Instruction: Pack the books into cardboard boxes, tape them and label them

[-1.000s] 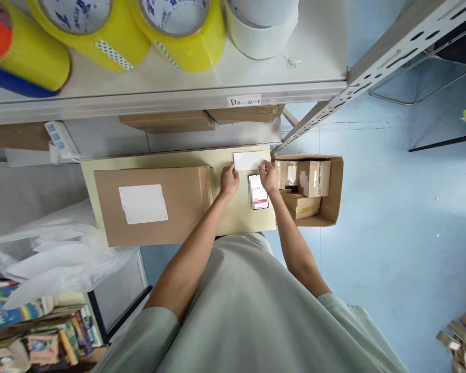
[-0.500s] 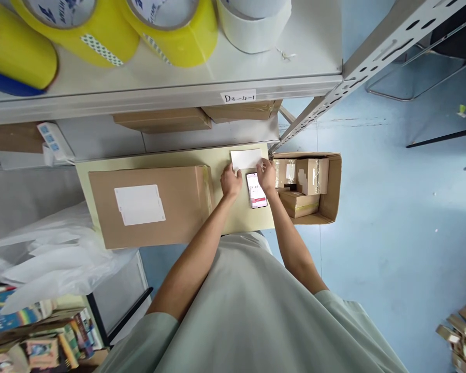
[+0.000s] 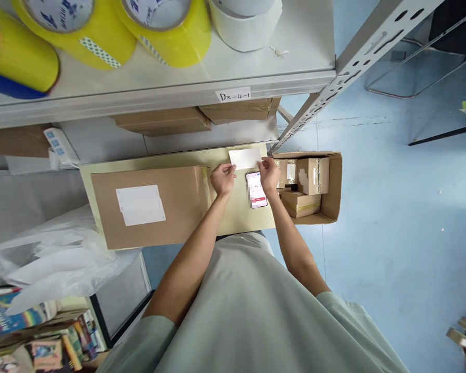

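A white rectangular slip of paper (image 3: 245, 158) lies at the far end of a pale yellow-green table top (image 3: 241, 220). My left hand (image 3: 222, 178) pinches its left edge and my right hand (image 3: 269, 175) pinches its right edge. Between my hands a phone (image 3: 256, 189) with a lit pink and white screen lies flat on the table. A large brown cardboard box (image 3: 151, 204) with a white label (image 3: 140, 204) fills the table's left part, just left of my left hand.
An open carton (image 3: 330, 181) with several small taped boxes stands on the blue floor to the right. A metal shelf (image 3: 159, 93) overhead carries yellow and white tape rolls. Clear plastic bags (image 3: 42, 264) and books (image 3: 31, 331) lie at the lower left.
My left hand has shifted a little to the left along the slip. The slip and the phone stay where they were.
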Demonstrator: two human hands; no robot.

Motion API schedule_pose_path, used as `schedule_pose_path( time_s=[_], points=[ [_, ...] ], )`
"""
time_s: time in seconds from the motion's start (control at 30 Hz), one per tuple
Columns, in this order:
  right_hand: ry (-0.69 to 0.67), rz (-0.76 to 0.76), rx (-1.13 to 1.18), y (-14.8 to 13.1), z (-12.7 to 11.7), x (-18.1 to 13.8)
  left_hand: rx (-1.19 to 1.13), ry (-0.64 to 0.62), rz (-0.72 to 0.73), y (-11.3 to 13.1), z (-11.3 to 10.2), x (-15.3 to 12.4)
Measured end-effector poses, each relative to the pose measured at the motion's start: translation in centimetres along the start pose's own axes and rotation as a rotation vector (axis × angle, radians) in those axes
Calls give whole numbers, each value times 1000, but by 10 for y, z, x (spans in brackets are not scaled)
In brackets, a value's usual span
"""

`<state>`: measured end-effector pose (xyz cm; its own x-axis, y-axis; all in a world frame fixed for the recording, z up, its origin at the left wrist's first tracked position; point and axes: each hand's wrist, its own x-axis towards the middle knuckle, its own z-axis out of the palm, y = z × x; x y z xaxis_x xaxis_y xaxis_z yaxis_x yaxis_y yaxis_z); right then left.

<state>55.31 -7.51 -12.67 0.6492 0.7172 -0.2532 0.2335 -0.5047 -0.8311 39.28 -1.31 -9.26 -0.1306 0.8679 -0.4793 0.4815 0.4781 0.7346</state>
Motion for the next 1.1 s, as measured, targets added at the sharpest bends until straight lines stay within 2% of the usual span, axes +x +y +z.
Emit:
schedule_pose_path(
  time_s=[0.13, 0.27, 0.37, 0.43, 0.53, 0.63, 0.83, 0.93, 1.1],
  points=[
    [-2, -41, -99, -4, -5, -5, 78, 24, 54, 3, -5, -4],
    [-116, -261, -227, -15, -5, -15, 138, 91, 207, 11, -7, -11],
    [-218, -358, -246, -26, 1, -22, 90, 44, 292, 22, -3, -25],
    [-201, -382, -214, -31, 2, -24, 66, -33, 377, 29, 2, -34],
    [-71, -340, -128, -31, -5, -22, 126, -139, 478, 36, 7, -38],
    [33, -250, -35, -25, -23, -13, 344, -254, 528, 38, 14, -28],
    [93, -67, 137, -10, -51, 1, 792, -607, 680, 34, 38, 3],
    [115, 7, 148, -4, -54, 5, 921, -666, 684, 35, 49, 10],
    [122, 101, 174, 9, -46, 12, 1012, -668, 717, 40, 55, 15]
  ],
)
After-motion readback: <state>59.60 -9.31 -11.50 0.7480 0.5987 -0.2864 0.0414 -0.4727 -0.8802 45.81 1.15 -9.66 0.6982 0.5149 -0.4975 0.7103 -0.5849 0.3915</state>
